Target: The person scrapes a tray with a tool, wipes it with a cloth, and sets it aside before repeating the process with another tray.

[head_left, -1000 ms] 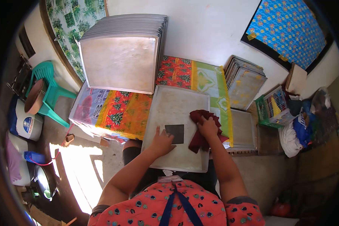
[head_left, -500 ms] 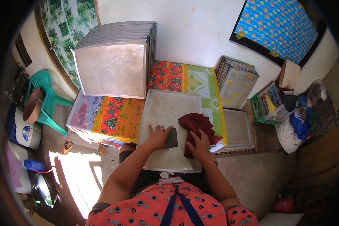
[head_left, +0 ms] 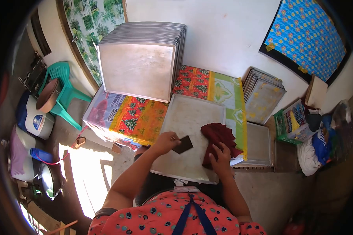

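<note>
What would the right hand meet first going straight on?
The red cloth, just ahead of the fingers of the right hand, probably at once; they look close to touching, but one view leaves depth unclear.

Maroon cloth [head_left: 220, 141], green chair [head_left: 65, 94], seemingly blue floral sheet [head_left: 306, 33]

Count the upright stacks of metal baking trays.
2. The larger stack stands on the left part of the covered table; the smaller stack leans beyond the table's right edge, near the wall. Others may be hidden.
</note>
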Available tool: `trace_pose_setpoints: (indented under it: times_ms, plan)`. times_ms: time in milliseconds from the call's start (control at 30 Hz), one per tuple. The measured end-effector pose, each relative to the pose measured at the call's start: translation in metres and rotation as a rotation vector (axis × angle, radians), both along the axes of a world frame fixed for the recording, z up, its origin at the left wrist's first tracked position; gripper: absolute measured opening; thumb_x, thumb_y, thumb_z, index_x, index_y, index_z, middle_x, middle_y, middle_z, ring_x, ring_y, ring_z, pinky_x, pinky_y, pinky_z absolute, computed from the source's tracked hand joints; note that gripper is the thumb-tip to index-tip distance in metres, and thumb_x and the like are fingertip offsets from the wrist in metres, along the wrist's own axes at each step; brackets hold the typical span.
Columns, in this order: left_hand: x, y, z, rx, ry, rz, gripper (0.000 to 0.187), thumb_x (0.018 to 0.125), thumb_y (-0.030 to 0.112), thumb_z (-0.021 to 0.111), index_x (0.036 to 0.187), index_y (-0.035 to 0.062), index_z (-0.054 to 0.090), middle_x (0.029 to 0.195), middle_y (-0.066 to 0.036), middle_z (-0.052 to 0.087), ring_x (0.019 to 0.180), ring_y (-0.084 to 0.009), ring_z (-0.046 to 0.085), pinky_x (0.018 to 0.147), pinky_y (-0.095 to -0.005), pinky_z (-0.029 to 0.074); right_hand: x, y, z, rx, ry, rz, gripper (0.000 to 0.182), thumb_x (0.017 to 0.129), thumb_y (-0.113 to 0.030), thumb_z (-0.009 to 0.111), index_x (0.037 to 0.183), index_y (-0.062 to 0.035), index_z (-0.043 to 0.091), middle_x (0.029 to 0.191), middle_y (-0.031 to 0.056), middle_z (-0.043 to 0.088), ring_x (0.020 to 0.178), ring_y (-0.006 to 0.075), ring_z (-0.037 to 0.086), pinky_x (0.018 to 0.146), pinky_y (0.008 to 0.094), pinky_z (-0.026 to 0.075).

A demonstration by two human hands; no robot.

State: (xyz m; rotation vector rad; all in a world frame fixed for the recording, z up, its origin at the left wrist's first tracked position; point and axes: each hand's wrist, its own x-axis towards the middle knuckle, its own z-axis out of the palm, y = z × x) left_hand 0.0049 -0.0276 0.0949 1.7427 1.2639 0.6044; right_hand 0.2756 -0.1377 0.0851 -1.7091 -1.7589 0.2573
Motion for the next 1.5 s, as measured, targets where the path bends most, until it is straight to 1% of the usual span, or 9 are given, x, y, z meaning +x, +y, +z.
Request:
trace_pose_setpoints:
  times_ms: [67, 133, 300, 600, 867, 967, 1267, 1400, 1500]
  plan:
    - [-0.020, -0.001, 0.022, 0.074, -0.045, 0.232, 0.020, 0.077, 0.024, 0.072, 0.083, 0.0060, 0.066, 0.080, -0.010, 0.066, 0.078, -0.0312, 0.062, 0.082, -0.0371, 0.043, 0.006, 0.001, -0.005, 0.016, 0.024, -0.001, 0.044, 0.078, -0.019, 0.069, 0.120, -0.0105, 0.060, 0.130, 0.0196, 0.045, 0.121, 0.0379, 0.042, 0.101, 0.0481, 0.034]
    - [-0.046, 0.005, 0.023, 0.412, 0.155, 0.349, 0.016, 0.078, 0.022, 0.069, 0.083, 0.0079, 0.064, 0.081, -0.009, 0.064, 0.080, -0.0292, 0.060, 0.091, -0.0505, 0.035, 0.009, -0.001, -0.008, 0.019, 0.021, -0.016, 0.044, 0.077, -0.019, 0.069, 0.120, -0.0105, 0.060, 0.130, 0.0200, 0.045, 0.121, 0.0384, 0.042, 0.100, 0.0483, 0.035]
    - [-0.101, 0.030, -0.023, 0.926, 0.738, 0.375, 0.006, 0.080, 0.015, 0.061, 0.086, 0.0137, 0.063, 0.088, -0.006, 0.061, 0.092, -0.0275, 0.057, 0.093, -0.0588, 0.032, 0.010, 0.009, -0.010, 0.077, -0.118, -0.028, 0.051, 0.076, -0.019, 0.071, 0.124, -0.0114, 0.056, 0.131, 0.0221, 0.043, 0.121, 0.0403, 0.041, 0.100, 0.0504, 0.034]
    - [-0.106, 0.010, -0.069, 0.706, 0.877, 0.423, 0.017, 0.082, 0.022, 0.058, 0.095, 0.0123, 0.062, 0.115, -0.010, 0.057, 0.110, -0.0281, 0.051, 0.092, -0.0588, 0.033, 0.001, 0.074, 0.001, -0.172, -0.259, -0.247, 0.073, 0.072, -0.035, 0.073, 0.138, -0.0250, 0.043, 0.142, 0.0235, 0.030, 0.129, 0.0474, 0.031, 0.103, 0.0592, 0.028]
    - [-0.074, -0.068, -0.058, -0.126, 0.361, 0.321, 0.030, 0.091, 0.033, 0.051, 0.097, 0.0045, 0.055, 0.089, -0.023, 0.064, 0.085, -0.0427, 0.061, 0.078, -0.0507, 0.046, 0.016, 0.116, -0.032, -0.364, -0.373, -0.235, 0.060, 0.075, -0.025, 0.068, 0.132, -0.0255, 0.050, 0.121, 0.0153, 0.050, 0.110, 0.0391, 0.050, 0.090, 0.0544, 0.044]
    - [-0.066, -0.079, -0.097, -0.008, 0.001, 0.384, 0.029, 0.094, 0.031, 0.047, 0.097, 0.0027, 0.052, 0.084, -0.027, 0.061, 0.085, -0.0468, 0.059, 0.074, -0.0521, 0.045, 0.013, 0.117, -0.031, -0.297, -0.321, -0.188, 0.059, 0.073, -0.020, 0.066, 0.130, -0.0255, 0.051, 0.117, 0.0166, 0.052, 0.104, 0.0396, 0.052, 0.089, 0.0485, 0.047]
    - [-0.003, -0.091, -0.104, -0.015, 0.008, 0.323, 0.023, 0.097, 0.026, 0.042, 0.098, 0.0037, 0.047, 0.077, -0.029, 0.059, 0.077, -0.0490, 0.057, 0.066, -0.0571, 0.043, -0.048, 0.079, -0.001, -0.224, -0.392, 0.128, 0.064, 0.070, -0.019, 0.070, 0.131, -0.0234, 0.050, 0.122, 0.0170, 0.051, 0.099, 0.0370, 0.053, 0.084, 0.0468, 0.047]
    - [0.014, -0.093, -0.108, 0.013, -0.001, 0.282, 0.024, 0.097, 0.026, 0.041, 0.099, 0.0027, 0.045, 0.076, -0.030, 0.060, 0.075, -0.0502, 0.057, 0.066, -0.0590, 0.043, -0.090, 0.048, -0.019, -0.213, -0.528, 0.356, 0.067, 0.075, -0.039, 0.069, 0.137, -0.0283, 0.044, 0.127, 0.0153, 0.048, 0.109, 0.0389, 0.047, 0.090, 0.0572, 0.039]
    - [0.014, -0.093, -0.106, -0.023, 0.043, 0.251, 0.025, 0.097, 0.026, 0.041, 0.099, 0.0019, 0.044, 0.076, -0.030, 0.060, 0.074, -0.0507, 0.057, 0.066, -0.0595, 0.043, -0.092, 0.062, -0.042, -0.124, -0.569, 0.316, 0.059, 0.080, -0.047, 0.062, 0.134, -0.0277, 0.049, 0.131, 0.0140, 0.045, 0.112, 0.0364, 0.045, 0.086, 0.0546, 0.039]
